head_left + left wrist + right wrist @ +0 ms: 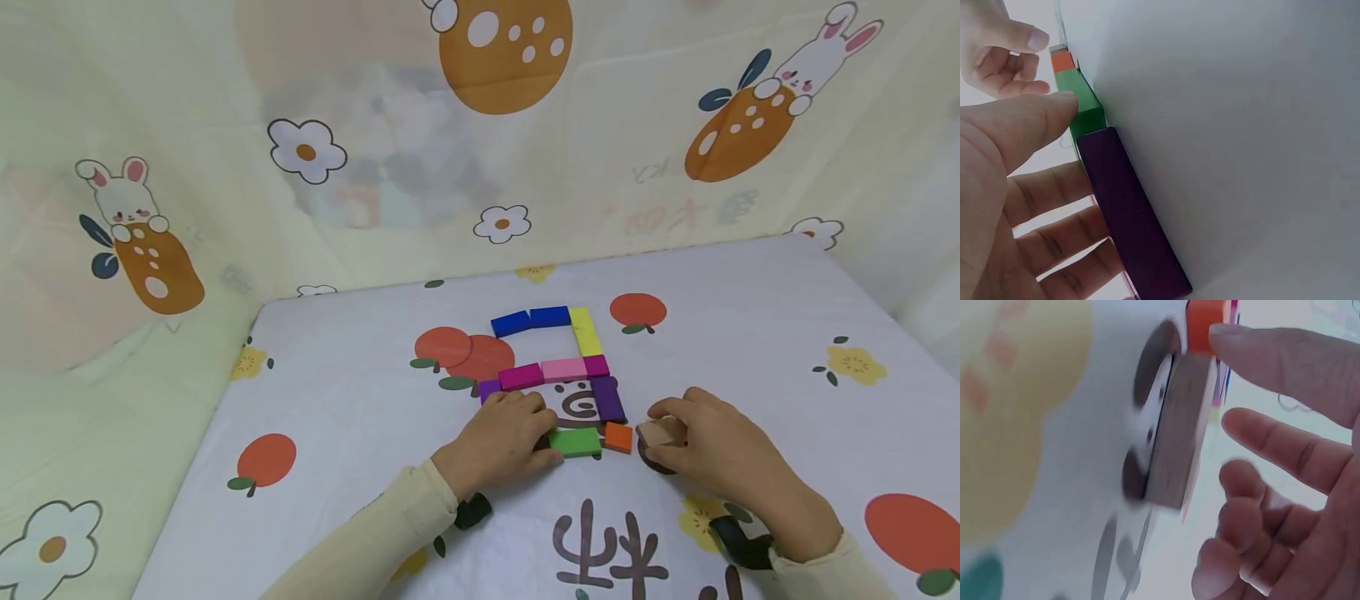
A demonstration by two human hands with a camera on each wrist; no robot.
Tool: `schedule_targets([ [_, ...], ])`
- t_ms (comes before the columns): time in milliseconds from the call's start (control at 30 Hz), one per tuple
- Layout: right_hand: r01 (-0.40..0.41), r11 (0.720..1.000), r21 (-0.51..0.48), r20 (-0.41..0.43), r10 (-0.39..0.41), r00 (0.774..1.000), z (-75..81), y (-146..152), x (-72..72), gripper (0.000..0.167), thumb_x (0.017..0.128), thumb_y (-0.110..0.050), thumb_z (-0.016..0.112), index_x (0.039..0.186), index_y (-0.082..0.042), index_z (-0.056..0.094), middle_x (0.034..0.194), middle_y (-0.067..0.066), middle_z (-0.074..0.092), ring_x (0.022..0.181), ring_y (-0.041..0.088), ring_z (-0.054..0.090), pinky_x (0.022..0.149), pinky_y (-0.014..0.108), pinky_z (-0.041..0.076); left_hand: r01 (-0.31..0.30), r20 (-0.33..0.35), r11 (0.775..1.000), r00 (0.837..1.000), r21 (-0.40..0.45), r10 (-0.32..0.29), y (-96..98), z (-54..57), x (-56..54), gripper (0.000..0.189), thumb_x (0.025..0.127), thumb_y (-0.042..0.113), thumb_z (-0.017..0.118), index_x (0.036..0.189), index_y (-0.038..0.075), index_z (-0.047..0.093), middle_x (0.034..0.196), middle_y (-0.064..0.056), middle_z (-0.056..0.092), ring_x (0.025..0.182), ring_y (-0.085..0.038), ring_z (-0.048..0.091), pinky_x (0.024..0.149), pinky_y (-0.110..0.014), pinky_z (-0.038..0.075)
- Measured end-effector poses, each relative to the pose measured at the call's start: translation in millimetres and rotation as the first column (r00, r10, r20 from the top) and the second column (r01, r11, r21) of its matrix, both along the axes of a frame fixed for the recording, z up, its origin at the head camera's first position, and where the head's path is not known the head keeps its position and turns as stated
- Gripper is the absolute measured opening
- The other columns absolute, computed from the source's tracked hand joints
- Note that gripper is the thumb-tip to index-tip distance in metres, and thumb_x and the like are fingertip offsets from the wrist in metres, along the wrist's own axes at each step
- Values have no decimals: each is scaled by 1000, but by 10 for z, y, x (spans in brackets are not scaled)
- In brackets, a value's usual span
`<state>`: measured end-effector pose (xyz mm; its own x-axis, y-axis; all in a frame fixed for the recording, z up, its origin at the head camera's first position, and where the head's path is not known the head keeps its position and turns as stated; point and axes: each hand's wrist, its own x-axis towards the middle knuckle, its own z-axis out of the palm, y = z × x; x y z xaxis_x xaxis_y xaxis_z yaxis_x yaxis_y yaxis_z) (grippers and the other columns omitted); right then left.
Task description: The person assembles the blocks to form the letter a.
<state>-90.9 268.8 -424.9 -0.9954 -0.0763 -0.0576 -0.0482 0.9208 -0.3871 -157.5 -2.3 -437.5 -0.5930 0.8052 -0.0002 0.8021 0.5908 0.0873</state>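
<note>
In the head view my left hand (498, 440) lies at the lower left corner of an outline of coloured blocks. Its thumb touches the end of a green block (576, 442), and its extended fingers lie along a purple block (1132, 212). An orange block (618, 437) sits to the right of the green one. Beside that, a plain wooden block (1179, 431) lies on the cloth. My right hand (712, 450) is over the wooden block, thumb and index finger apart. In the right wrist view the thumb tip overlaps the orange block, while the other fingers are loosely bent.
Farther back, two blue blocks (551, 317), a yellow block (586, 332) and a pink row (564, 369) continue the outline. A dark purple block (608, 400) stands below the row's right end. The printed white cloth (360, 467) covers the table; a patterned curtain (375, 250) hangs behind.
</note>
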Motion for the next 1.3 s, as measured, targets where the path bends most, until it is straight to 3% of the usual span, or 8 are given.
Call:
schedule_targets([
  [133, 3, 1000, 25, -58, -2, 998, -20, 95, 14, 47, 75, -27, 93, 114, -6, 76, 97, 12, 59, 82, 24, 54, 63, 37, 49, 0, -4, 1000, 1000, -1, 0, 1, 8, 0, 38, 97, 48, 71, 123, 20, 73, 105, 4, 64, 99, -14, 57, 99, -38, 48],
  [267, 2, 1000, 18, -53, -1, 999, -34, 112, 3, 47, 75, -28, 93, 114, -7, 77, 108, 19, 62, 90, 31, 59, 70, 48, 56, 1, -5, 1000, 1000, -1, -1, 3, 15, 2, 38, 97, 48, 71, 123, 20, 73, 105, 4, 64, 100, -14, 57, 99, -38, 49],
  [433, 7, 1000, -13, 8, -6, 1000, -31, 69, -17, 40, 79, -25, 90, 112, -5, 77, 107, 18, 63, 90, 30, 60, 75, 52, 56, 1, -12, 1000, 1000, 2, -1, 5, 15, 6, 37, 97, 48, 71, 122, 20, 73, 105, 3, 64, 100, -15, 57, 99, -38, 49],
  [667, 1, 1000, -19, 30, 0, 1000, -38, 27, -16, 41, 79, -25, 91, 112, -5, 77, 107, 17, 64, 93, 31, 61, 79, 55, 57, -3, 8, 999, 1000, -40, 3, 30, 41, -12, 37, 97, 48, 71, 123, 21, 73, 106, 4, 64, 100, -14, 57, 99, -37, 48],
  [967, -64, 998, -9, -54, 64, 997, -22, -46, -69, 43, 79, -36, 88, 111, -9, 78, 111, 18, 66, 96, 35, 59, 79, 56, 54, -12, 46, 996, 999, -91, 16, 57, 87, -22, 41, 97, 50, 70, 126, 21, 72, 102, 5, 60, 97, -13, 53, 97, -36, 48],
  [1133, -75, 997, -13, -34, 74, 997, 15, -122, -166, 40, 82, -37, 83, 110, -8, 78, 109, 17, 66, 95, 33, 59, 75, 51, 54, -10, 82, 996, 996, -89, 17, 141, 95, -15, 49, 96, 50, 71, 135, 21, 68, 120, 2, 65, 108, -15, 56, 104, -38, 48],
  [1300, -86, 996, -8, -1, 86, 996, 26, -157, -255, 33, 89, -33, 78, 107, -5, 78, 107, 19, 65, 95, 34, 60, 73, 51, 57, 41, 152, 996, 988, -84, -28, 285, 96, -19, 56, 98, 51, 68, 146, 23, 61, 144, 1, 60, 129, -18, 56, 105, -38, 49],
])
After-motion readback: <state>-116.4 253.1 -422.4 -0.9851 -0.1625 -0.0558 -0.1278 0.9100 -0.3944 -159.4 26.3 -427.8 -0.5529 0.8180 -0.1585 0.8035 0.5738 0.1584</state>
